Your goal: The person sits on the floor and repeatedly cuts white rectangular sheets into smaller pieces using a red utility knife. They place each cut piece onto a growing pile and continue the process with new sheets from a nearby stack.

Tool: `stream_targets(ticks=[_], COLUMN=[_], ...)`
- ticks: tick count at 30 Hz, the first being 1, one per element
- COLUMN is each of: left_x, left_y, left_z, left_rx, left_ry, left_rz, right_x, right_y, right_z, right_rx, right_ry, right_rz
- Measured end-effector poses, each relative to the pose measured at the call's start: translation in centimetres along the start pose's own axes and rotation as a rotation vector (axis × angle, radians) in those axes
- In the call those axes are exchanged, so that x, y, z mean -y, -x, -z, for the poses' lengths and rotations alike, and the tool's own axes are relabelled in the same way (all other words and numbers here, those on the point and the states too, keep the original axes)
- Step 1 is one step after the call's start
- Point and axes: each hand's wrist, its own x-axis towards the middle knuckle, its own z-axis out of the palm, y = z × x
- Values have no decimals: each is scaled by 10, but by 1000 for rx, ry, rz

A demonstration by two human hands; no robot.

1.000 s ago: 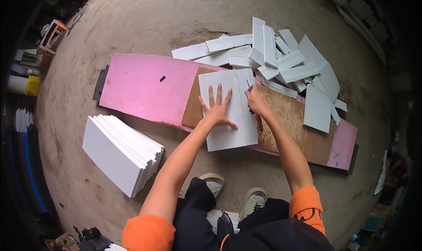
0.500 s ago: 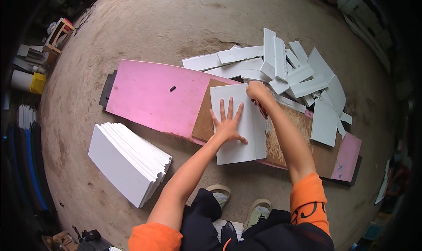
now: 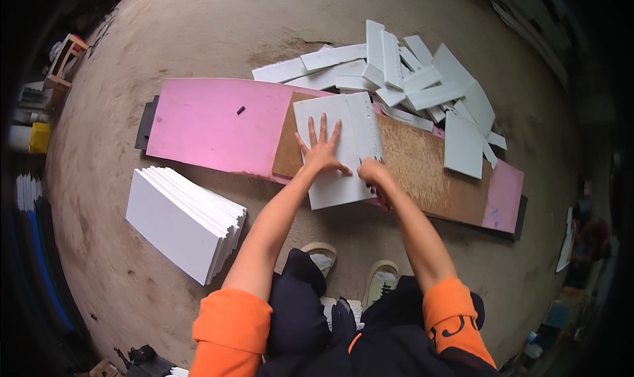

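Note:
A white foam-like panel (image 3: pixel 330 179) lies on a brown board (image 3: pixel 422 162) in front of me. My left hand (image 3: pixel 321 153) presses flat on the panel, fingers spread. At the panel's right part, toward its near edge, my right hand (image 3: pixel 374 173) is closed around a red-handled utility knife (image 3: pixel 382 198). Most of the knife is hidden by the hand, and its blade is hard to make out. A lengthwise line shows on the panel above that hand, with a rough, pitted edge to its right.
The brown board rests on a long pink bench (image 3: pixel 211 126). A small black piece (image 3: pixel 240 110) lies on the pink surface. Several white offcuts (image 3: pixel 429 89) are heaped beyond and at the right. A stack of white panels (image 3: pixel 178 225) stands on the floor at near left.
My right hand has drawn the knife from the panel's far edge down toward me. My left hand stays spread on the panel, which now sits slightly turned. The whole view has shifted a little.

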Motion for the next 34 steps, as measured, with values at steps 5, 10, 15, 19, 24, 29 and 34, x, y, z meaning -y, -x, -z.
stream_targets(ticks=[5,10,15,19,24,29,34], left_x=[-2,-21,0,-5,-3,-5,-4], left_y=[1,-10,-7,-7,-1,2,2], left_z=[7,5,3,0,5,6,8], left_rx=[42,91,72,56,84,75,55], left_ry=[-22,-33,-53,-47,-51,-23,-17], left_rz=[30,-2,29,9,24,11,19], right_x=[-52,-155,-72,-1,59,86,101], right_y=[48,53,43,-22,-68,-65,-3], right_z=[-61,-174,-27,45,72,99,120], right_rx=[-38,80,-325,-647,-659,-257,-91], right_ry=[58,277,135,-37,50,55,-17], right_rz=[-7,47,307,368,422,199,-73])
